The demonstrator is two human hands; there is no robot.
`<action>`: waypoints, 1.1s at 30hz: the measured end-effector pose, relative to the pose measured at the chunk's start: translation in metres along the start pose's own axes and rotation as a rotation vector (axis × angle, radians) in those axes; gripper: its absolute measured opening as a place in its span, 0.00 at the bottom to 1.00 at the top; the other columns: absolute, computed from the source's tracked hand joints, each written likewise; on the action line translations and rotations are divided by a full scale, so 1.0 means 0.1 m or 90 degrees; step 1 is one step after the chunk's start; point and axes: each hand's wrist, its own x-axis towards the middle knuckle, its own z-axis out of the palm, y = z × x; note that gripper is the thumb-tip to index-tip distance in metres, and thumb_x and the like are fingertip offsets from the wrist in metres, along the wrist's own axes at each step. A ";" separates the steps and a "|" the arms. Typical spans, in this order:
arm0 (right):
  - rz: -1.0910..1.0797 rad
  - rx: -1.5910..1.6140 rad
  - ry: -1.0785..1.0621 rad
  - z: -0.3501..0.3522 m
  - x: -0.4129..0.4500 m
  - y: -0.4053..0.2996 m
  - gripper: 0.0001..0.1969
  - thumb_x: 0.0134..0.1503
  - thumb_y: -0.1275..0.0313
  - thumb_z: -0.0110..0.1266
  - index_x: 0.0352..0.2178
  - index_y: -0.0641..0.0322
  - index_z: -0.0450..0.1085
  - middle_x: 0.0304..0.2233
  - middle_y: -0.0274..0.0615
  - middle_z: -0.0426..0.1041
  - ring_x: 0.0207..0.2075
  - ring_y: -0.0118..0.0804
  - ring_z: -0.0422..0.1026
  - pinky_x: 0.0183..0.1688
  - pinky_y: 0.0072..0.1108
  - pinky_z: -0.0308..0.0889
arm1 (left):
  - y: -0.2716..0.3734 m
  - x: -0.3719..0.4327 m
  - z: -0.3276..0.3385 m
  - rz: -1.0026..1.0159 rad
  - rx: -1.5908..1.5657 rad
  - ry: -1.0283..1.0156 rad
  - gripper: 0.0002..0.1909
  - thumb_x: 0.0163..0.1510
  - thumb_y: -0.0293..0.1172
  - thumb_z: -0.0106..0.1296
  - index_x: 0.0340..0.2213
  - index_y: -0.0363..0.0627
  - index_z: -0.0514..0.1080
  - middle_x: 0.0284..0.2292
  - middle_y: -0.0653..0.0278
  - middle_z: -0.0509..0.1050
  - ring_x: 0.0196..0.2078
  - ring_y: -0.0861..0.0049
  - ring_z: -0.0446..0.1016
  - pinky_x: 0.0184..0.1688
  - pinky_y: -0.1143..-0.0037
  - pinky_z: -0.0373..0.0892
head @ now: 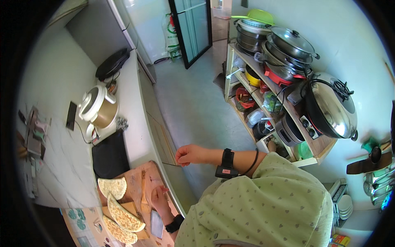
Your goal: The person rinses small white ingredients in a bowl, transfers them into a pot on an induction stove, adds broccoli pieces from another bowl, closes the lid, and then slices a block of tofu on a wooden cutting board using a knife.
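My left hand (pixel 159 199) is above a large wooden cutting board (pixel 151 173), fingers curled; whether it holds anything is unclear. Beside it lie a wooden spatula-like utensil (pixel 143 188) and a broad grey metal blade (pixel 156 223), its handle not clearly visible. Three browned, half-moon flatbreads are at the board's left: one (pixel 112 187) toward the back, another (pixel 125 214) overlapping a third (pixel 119 231). Part of a smaller wooden board (pixel 132 207) shows under them. My right hand (pixel 189 155), a strapped device on its wrist, hangs past the counter edge with fingers curled and nothing visible in them.
On the white counter (pixel 137 129) stand a black flat panel (pixel 111 156) and a white-and-gold electric cooker (pixel 100 106). Opposite, a wooden shelf (pixel 327 145) holds stacked steamers, pots and a large lidded electric pan (pixel 331 106). A glass door (pixel 194 31) stands ajar.
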 end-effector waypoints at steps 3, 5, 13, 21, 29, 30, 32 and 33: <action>-0.013 0.070 0.011 -0.21 0.08 -0.05 0.04 0.56 0.73 0.48 0.29 0.59 0.68 0.27 0.34 0.73 0.29 0.24 0.70 0.33 0.17 0.66 | 0.18 0.17 0.10 0.029 0.055 -0.010 0.07 0.58 0.25 0.43 0.32 0.36 0.70 0.27 0.65 0.73 0.31 0.80 0.71 0.38 0.80 0.68; -0.014 0.099 0.022 -0.44 0.16 -0.13 0.04 0.56 0.73 0.47 0.29 0.59 0.68 0.27 0.34 0.73 0.29 0.24 0.70 0.33 0.17 0.66 | 0.12 0.35 0.19 0.099 0.020 -0.022 0.05 0.57 0.25 0.44 0.32 0.38 0.70 0.28 0.66 0.73 0.32 0.80 0.70 0.37 0.82 0.65; -0.077 0.181 0.138 -1.64 0.23 -0.43 0.07 0.56 0.70 0.46 0.27 0.60 0.68 0.24 0.35 0.72 0.26 0.26 0.71 0.29 0.18 0.67 | 0.57 0.93 1.17 0.069 -0.013 -0.037 0.05 0.56 0.23 0.43 0.32 0.40 0.69 0.27 0.66 0.71 0.32 0.79 0.70 0.41 0.80 0.65; -0.102 0.209 0.241 -2.60 0.05 -0.65 0.09 0.56 0.67 0.45 0.24 0.58 0.68 0.25 0.35 0.72 0.26 0.26 0.70 0.30 0.19 0.67 | 0.91 1.52 2.12 0.084 -0.034 -0.126 0.06 0.61 0.29 0.42 0.33 0.40 0.68 0.26 0.65 0.71 0.31 0.80 0.70 0.39 0.80 0.64; -0.172 0.273 0.157 -3.07 -0.03 -0.58 0.16 0.60 0.62 0.43 0.19 0.56 0.58 0.30 0.39 0.72 0.33 0.32 0.70 0.40 0.24 0.66 | 1.11 1.86 2.40 0.064 0.010 -0.176 0.11 0.61 0.30 0.41 0.29 0.38 0.70 0.27 0.66 0.69 0.31 0.79 0.70 0.39 0.79 0.65; -0.177 0.337 0.075 -3.05 0.00 -0.58 0.18 0.61 0.61 0.43 0.18 0.56 0.56 0.33 0.41 0.72 0.36 0.33 0.69 0.43 0.26 0.65 | 1.10 1.85 2.33 0.099 0.062 -0.190 0.12 0.60 0.29 0.41 0.28 0.38 0.71 0.27 0.65 0.70 0.32 0.78 0.69 0.39 0.78 0.65; -0.204 0.370 -0.026 -3.05 0.01 -0.60 0.18 0.63 0.59 0.41 0.23 0.57 0.65 0.35 0.43 0.73 0.43 0.36 0.69 0.49 0.28 0.63 | 0.88 1.99 2.28 0.130 0.138 -0.193 0.11 0.56 0.26 0.41 0.26 0.37 0.73 0.29 0.62 0.72 0.34 0.73 0.69 0.42 0.75 0.64; -0.119 0.079 0.129 -3.01 0.04 -0.68 0.14 0.61 0.61 0.46 0.31 0.59 0.71 0.39 0.43 0.73 0.45 0.36 0.69 0.52 0.27 0.61 | 0.87 1.98 2.27 0.134 0.066 -0.189 0.10 0.53 0.25 0.42 0.26 0.38 0.73 0.30 0.61 0.73 0.35 0.71 0.69 0.44 0.75 0.64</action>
